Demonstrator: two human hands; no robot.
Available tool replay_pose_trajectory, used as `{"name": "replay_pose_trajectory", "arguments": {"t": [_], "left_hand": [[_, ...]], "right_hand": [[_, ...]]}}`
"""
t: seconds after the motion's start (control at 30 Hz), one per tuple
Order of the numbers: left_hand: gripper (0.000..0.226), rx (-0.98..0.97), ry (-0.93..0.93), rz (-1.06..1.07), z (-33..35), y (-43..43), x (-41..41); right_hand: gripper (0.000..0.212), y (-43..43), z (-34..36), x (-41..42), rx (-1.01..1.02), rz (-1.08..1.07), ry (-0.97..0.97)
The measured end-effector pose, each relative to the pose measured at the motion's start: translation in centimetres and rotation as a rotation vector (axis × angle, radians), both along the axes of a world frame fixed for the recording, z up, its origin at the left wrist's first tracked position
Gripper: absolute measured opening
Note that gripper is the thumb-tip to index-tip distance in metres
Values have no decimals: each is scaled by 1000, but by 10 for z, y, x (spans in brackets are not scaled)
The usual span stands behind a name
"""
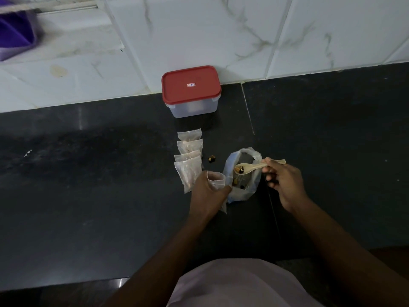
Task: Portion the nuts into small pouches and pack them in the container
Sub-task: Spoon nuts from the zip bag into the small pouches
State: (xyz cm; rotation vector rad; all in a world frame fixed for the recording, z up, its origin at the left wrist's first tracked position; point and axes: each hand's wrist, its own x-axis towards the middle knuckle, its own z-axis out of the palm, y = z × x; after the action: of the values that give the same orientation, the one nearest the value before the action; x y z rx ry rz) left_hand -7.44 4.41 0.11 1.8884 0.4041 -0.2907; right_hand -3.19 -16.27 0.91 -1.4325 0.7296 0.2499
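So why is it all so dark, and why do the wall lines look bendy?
Head view: dim light leaves the black counter nearly featureless, with one faint glare streak left of the red-lidded container; the wide-angle lens bows the tile joints of the white wall; the purple thing in the top left corner is blurred; the wooden spoon looks fairly sharp.

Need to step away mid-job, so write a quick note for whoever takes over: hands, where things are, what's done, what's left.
Left hand holds a small pouch open, upright.
Right hand holds a wooden spoon loaded with nuts over the open nut bag.
Done: four filled pouches lie in a row on the counter.
Left: fill this pouch, few nuts seem left in the bag; pick up the loose nuts; open the lidded container at the back and pack the pouches.
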Motion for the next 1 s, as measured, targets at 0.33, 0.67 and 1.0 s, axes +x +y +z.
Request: {"name": "replay_pose_trajectory", "arguments": {"t": [0.33, 0.67, 1.0], "left_hand": [[36, 16, -136, -66, 9, 1, 4], [36, -29, -200, -96, 12, 3, 4], [43, -58, -222, -91, 15, 4, 5]], "right_hand": [[27, 15, 40, -10, 166, 173, -245], [24, 23, 47, -26, -416, 746, -648], [22, 20, 41, -33, -176, 475, -550]]}}
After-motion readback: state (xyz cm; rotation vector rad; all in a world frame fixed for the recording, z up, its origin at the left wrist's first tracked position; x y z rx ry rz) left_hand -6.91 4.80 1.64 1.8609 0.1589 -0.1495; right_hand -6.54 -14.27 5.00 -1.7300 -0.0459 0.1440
